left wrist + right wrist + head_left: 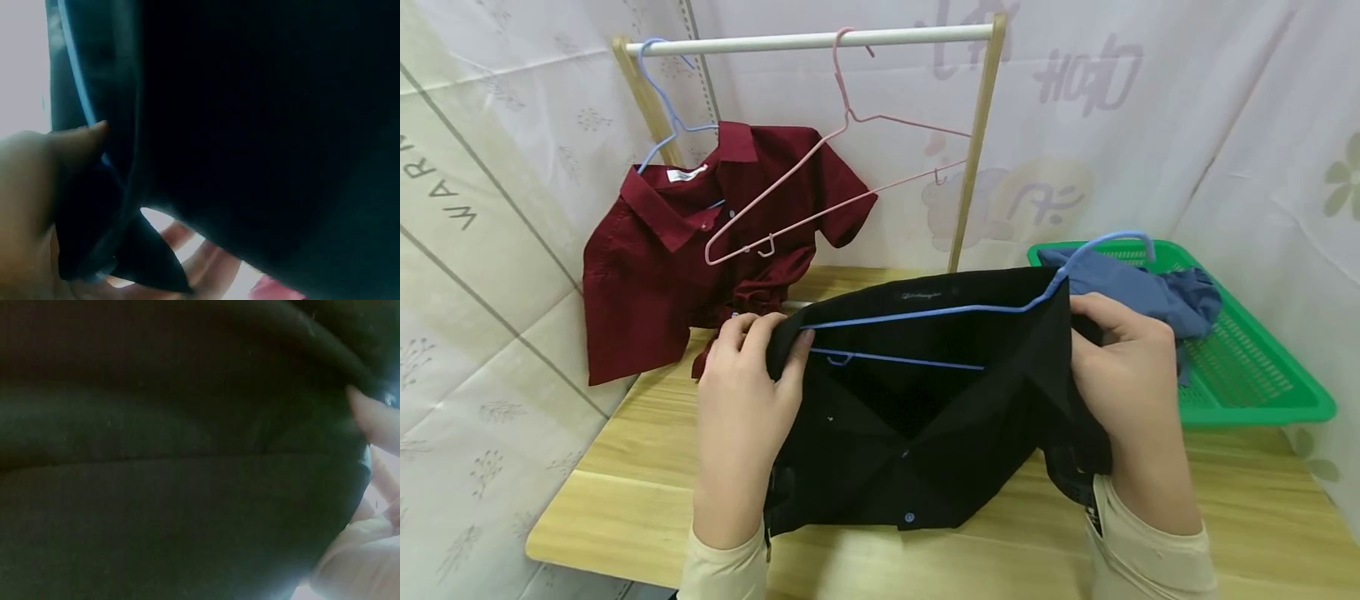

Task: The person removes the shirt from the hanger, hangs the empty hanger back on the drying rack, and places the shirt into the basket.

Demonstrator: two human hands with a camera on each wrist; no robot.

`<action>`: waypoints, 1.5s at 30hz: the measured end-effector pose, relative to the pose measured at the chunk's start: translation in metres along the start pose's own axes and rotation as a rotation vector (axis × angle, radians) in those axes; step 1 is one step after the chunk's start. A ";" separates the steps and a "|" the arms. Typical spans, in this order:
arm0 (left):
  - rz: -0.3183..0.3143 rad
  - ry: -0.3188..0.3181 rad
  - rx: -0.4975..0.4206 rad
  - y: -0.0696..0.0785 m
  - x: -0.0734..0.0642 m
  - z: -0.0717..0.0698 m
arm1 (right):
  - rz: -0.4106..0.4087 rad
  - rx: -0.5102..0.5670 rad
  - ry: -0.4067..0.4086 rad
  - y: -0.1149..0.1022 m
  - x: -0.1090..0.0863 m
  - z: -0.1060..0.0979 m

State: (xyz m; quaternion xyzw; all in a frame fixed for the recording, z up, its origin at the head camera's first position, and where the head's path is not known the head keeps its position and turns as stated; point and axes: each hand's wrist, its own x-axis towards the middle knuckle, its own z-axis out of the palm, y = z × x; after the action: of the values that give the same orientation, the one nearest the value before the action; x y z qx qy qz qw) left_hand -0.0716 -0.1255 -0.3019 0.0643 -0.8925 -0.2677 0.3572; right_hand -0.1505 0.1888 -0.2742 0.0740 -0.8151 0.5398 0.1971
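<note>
A black shirt (pixel 865 450) with small buttons is held up between both hands over the wooden table. Inside its neck opening lies a blue hanger (pixel 925 314), its hook rising past the collar at the right. My left hand (pixel 745 408) grips the shirt's left shoulder, thumb over the hanger's end. In the left wrist view, that thumb (pixel 81 140) presses by the blue bar, with other fingers behind the cloth. My right hand (pixel 1127 375) pinches the shirt's right side below the hook. Dark cloth (pixel 175 519) fills most of the right wrist view.
A dark red shirt (pixel 640 275) hangs on another blue hanger (pixel 666 108) from a rack's white rail (pixel 760 43). Beside it hangs a bare pink hanger (pixel 790 175). Behind my right hand, a green basket (pixel 1292 367) holds blue clothing (pixel 1157 292). The wooden table (pixel 625 492) spreads below.
</note>
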 end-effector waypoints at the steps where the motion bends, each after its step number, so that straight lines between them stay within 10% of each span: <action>1: -0.043 -0.031 -0.028 -0.002 0.001 0.001 | -0.007 0.003 0.002 0.001 -0.001 0.000; 11: -0.361 -0.366 -0.384 -0.022 0.013 -0.014 | -0.032 0.016 -0.031 0.014 0.001 0.001; 17: -0.551 -0.334 -0.676 -0.031 0.013 -0.020 | -0.037 0.070 0.030 0.021 0.004 0.003; 26: -0.622 -0.272 -1.013 -0.041 0.013 -0.007 | 0.007 0.218 0.017 0.019 0.004 0.004; 37: -0.539 -0.321 -0.716 -0.047 0.011 0.005 | 0.100 0.222 0.027 0.012 0.002 0.006; 45: -0.242 -0.146 -0.533 -0.041 0.008 0.008 | -0.108 -0.031 -0.040 0.008 -0.004 0.022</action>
State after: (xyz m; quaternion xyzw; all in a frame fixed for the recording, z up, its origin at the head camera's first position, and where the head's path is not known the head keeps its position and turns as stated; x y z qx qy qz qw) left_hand -0.0859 -0.1594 -0.3236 0.0550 -0.8001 -0.5369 0.2618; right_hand -0.1551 0.1716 -0.2897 0.1257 -0.8220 0.5139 0.2108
